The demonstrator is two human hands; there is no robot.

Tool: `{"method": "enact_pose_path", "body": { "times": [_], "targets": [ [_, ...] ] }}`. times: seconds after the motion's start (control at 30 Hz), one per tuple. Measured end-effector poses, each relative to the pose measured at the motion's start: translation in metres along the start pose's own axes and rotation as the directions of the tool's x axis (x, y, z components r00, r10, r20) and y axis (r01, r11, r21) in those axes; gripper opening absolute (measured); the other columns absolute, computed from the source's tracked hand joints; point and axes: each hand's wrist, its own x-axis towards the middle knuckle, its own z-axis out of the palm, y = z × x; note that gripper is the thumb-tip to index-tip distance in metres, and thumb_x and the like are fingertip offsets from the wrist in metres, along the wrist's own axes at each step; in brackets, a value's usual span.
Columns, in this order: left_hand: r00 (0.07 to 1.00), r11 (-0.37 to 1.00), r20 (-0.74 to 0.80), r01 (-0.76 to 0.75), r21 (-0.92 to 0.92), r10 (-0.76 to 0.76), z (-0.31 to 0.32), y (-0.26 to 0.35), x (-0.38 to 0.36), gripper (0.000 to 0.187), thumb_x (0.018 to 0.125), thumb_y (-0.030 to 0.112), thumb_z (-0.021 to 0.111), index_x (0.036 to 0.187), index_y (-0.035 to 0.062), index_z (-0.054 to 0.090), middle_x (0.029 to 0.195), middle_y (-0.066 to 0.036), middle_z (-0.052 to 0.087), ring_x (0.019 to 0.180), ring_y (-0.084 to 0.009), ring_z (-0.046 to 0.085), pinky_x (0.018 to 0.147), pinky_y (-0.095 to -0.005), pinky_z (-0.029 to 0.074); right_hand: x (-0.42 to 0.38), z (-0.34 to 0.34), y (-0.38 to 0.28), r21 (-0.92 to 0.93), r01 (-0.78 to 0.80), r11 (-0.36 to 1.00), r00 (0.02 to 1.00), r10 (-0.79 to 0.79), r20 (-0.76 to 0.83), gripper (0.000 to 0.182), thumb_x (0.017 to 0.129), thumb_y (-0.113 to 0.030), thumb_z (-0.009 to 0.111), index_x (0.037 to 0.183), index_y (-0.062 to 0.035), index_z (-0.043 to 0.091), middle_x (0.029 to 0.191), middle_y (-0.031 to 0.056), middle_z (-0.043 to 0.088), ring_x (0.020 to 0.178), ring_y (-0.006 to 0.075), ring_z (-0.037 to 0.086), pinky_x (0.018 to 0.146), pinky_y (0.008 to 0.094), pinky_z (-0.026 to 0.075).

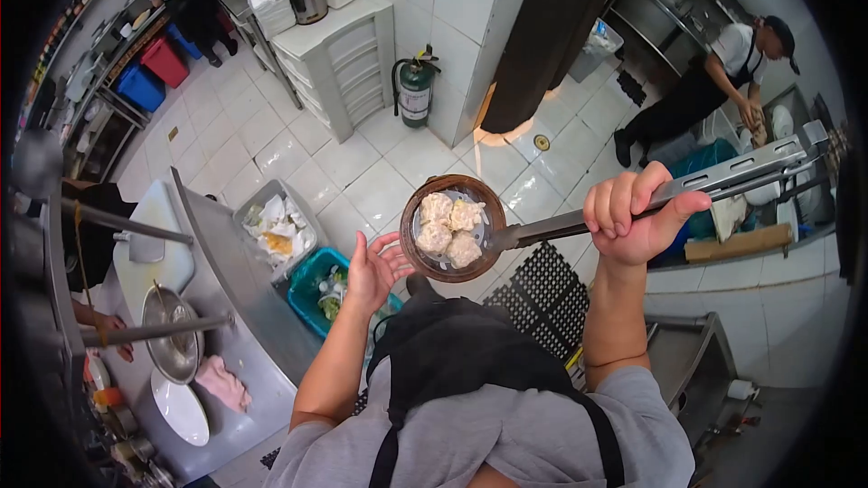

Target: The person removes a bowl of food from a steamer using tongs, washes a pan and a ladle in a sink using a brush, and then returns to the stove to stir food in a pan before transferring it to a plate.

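Right grip (640, 221) is wrapped round tongs (551, 228) at the basket (409, 221)'s right rim, left grip (372, 273) open by its left edge, contact unclear; best keep the dumplings (436, 209) level.

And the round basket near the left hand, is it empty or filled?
Filled: four dumplings sit close together inside the basket, seen clearly from above.

"Where are the four pale, lumpy dumplings (436, 235)?"

"In the round brown wooden steamer (453, 183) — between left hand (369, 273) and right hand (633, 217)."

"And the oval white plate (181, 410)?"

"On the grey metal counter (242, 316) — far left."
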Motion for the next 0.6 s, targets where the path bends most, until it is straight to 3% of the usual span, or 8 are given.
{"method": "enact_pose_path", "body": {
  "times": [0.23,0.37,0.43,0.5,0.57,0.6],
  "targets": [
    [0.998,0.998,0.065,0.0,0.058,-0.004,0.02,0.09,0.1,0.076,0.098,0.067,0.021,0.128,0.0038,0.05,0.113,-0.015,0.066,0.102,-0.0264,0.065,0.091,-0.0423,0.049,0.112,-0.021,0.061,0.044,-0.006,0.999,0.999,0.007,-0.032,0.069,0.087,-0.079,0.025,0.072,-0.0138,0.039,0.045,-0.0024,0.036,0.035,0.0102,0.029,0.037,0.0274,0.033],
    [0.997,0.995,0.062,-0.052,0.088,0.046,-0.007,0.145,0.152,0.074,0.099,0.066,0.026,0.13,0.0033,0.05,0.113,-0.015,0.066,0.103,-0.0262,0.064,0.089,-0.0414,0.05,0.178,-0.031,0.107,0.084,-0.014,0.996,1.0,0.015,-0.013,0.069,0.087,-0.08,0.025,0.072,-0.0137,0.039,0.045,-0.0023,0.036,0.035,0.0103,0.029,0.037,0.0276,0.033],
    [0.976,0.962,-0.174,-0.079,0.262,0.128,-0.051,0.169,0.185,0.062,0.101,0.059,0.034,0.126,0.005,0.052,0.11,-0.017,0.067,0.096,-0.0273,0.065,0.088,-0.0424,0.049,0.219,-0.036,0.136,0.14,-0.043,0.989,0.999,0.039,0.029,0.07,0.087,-0.08,0.025,0.072,-0.0137,0.039,0.045,-0.0023,0.035,0.035,0.0105,0.029,0.037,0.0277,0.033],
    [0.869,0.815,-0.414,0.021,0.58,0.271,-0.129,0.173,0.211,0.056,0.101,0.052,0.043,0.128,0.004,0.052,0.109,-0.016,0.067,0.093,-0.025,0.065,0.082,-0.0399,0.05,0.26,-0.037,0.168,0.168,-0.06,0.984,0.995,0.045,0.09,0.07,0.087,-0.08,0.025,0.072,-0.0135,0.039,0.045,-0.0022,0.036,0.035,0.0106,0.029,0.037,0.0281,0.033],
    [0.707,0.919,-0.685,0.13,0.371,0.177,-0.185,0.172,0.207,0.049,0.098,0.048,0.051,0.119,0.0042,0.056,0.102,-0.012,0.067,0.085,-0.0213,0.065,0.069,-0.0348,0.051,0.302,-0.037,0.202,0.235,-0.079,0.969,0.981,0.034,0.191,0.07,0.087,-0.08,0.026,0.073,-0.0129,0.04,0.046,-0.0014,0.036,0.036,0.0114,0.029,0.038,0.0289,0.034],
    [0.654,0.95,-0.738,0.095,0.298,0.166,-0.21,0.163,0.201,0.041,0.096,0.044,0.055,0.111,0.005,0.057,0.091,-0.01,0.065,0.073,-0.019,0.062,0.059,-0.0327,0.049,0.322,-0.036,0.219,0.259,-0.089,0.962,0.978,0.035,0.208,0.07,0.087,-0.08,0.026,0.073,-0.0129,0.04,0.046,-0.0014,0.036,0.036,0.0114,0.029,0.038,0.0289,0.034]
  ]
}}
